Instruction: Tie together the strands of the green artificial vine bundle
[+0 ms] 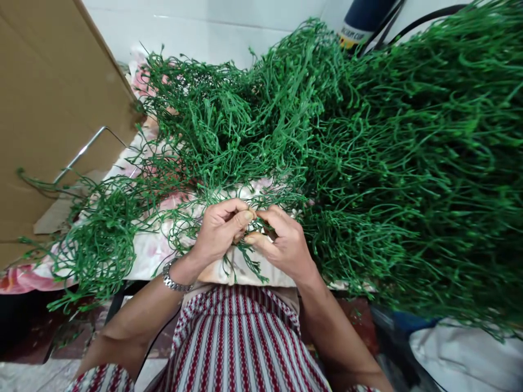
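My left hand (223, 228), a metal-band watch (175, 276) on its wrist, is closed, thumb and forefinger pinched on a thin green stem sprig (247, 263). The sprig's forked ends hang below the fingers, over the cloth. Facing it, my right hand (281, 239) has thumb and forefinger apart, with a gap showing between them. Its forefinger tip meets the left fingertips, and its thumb tip is close to the sprig. The inner fingers of both hands are partly hidden. Loose green stems (183, 218) lie just left of my hands.
A large heap of green stems (408, 163) covers the right side and back of the floral cloth (153, 245). Another clump (102, 234) overhangs the front left edge. A cardboard panel (53, 98) with a bent metal rod (84, 149) stands left; a dark blue cylinder (363, 22) stands behind.
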Tool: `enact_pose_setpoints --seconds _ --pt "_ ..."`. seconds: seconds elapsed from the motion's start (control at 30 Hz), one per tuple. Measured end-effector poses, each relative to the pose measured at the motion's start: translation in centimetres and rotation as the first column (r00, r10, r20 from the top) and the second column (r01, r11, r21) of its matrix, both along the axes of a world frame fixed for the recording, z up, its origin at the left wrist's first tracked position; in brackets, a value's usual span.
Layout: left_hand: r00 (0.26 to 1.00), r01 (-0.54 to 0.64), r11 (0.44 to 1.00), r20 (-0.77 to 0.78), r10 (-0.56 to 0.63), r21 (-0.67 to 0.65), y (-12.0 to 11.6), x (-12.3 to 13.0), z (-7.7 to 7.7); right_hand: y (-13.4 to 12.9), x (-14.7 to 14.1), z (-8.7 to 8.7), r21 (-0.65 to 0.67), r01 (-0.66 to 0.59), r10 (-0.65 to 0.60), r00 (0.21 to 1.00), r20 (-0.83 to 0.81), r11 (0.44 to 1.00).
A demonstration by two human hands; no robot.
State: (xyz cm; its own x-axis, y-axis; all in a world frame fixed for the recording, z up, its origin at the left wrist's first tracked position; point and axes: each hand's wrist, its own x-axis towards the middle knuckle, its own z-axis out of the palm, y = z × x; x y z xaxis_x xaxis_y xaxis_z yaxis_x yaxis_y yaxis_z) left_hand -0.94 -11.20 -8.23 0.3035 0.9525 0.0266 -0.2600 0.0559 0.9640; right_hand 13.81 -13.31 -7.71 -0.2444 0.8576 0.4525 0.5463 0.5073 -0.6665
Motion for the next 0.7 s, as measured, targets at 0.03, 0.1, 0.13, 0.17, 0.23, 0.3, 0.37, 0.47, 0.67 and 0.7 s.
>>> enact_pose_setpoints --seconds 0.03,0.1,0.13,0.17,0.23,0.3,0.37,0.47,0.67,0.7 --pt "1.000 -0.010 1.000 0.006 0.010 0.006 0.0 0.0 0.0 0.0 0.0 -0.2 0.015 -0.014 0.013 1.000 0.002 1.000" --pt "1.000 -0.006 1.000 0.015 0.006 0.002 0.0 -0.1 0.0 -0.1 -0.1 -0.4 0.051 -0.012 0.013 1.000 -0.019 0.999" --pt "1.000 0.003 1.000 0.020 -0.003 -0.010 0.0 -0.1 0.0 -0.2 -0.1 -0.6 0.069 0.001 0.001 0.999 -0.032 0.998" --pt "1.000 0.013 1.000 0.025 -0.012 -0.023 0.0 -0.1 0.0 -0.3 -0.1 -0.7 0.084 0.017 -0.014 0.999 -0.041 0.996" --pt "0.999 0.014 0.999 0.036 -0.013 -0.035 -0.1 0.0 -0.1 -0.5 -0.3 -0.8 0.097 0.048 -0.043 0.997 -0.056 0.994" --pt "0.999 -0.012 1.000 0.041 0.012 -0.017 -0.2 0.2 -0.1 -0.6 -0.6 -0.8 0.092 0.074 -0.066 0.994 -0.091 0.993" --pt "0.998 -0.023 1.000 0.059 0.024 -0.015 -0.2 0.4 0.0 -0.7 -0.8 -0.7 0.076 0.090 -0.079 0.987 -0.138 0.993" --pt "0.991 0.006 0.996 0.133 0.006 -0.087 -0.3 0.6 0.3 -0.7 -1.0 -0.7 0.045 0.090 -0.081 0.983 -0.166 0.995" --pt "0.955 0.050 0.986 0.296 -0.001 -0.159 -0.3 0.7 0.9 -0.2 -0.6 -1.0 -0.121 -0.053 0.036 0.990 -0.138 0.991" --pt "0.947 0.073 0.982 0.321 -0.012 -0.177 -0.3 0.6 1.0 -0.1 -0.5 -1.1 -0.141 -0.073 0.052 0.988 -0.147 0.987"
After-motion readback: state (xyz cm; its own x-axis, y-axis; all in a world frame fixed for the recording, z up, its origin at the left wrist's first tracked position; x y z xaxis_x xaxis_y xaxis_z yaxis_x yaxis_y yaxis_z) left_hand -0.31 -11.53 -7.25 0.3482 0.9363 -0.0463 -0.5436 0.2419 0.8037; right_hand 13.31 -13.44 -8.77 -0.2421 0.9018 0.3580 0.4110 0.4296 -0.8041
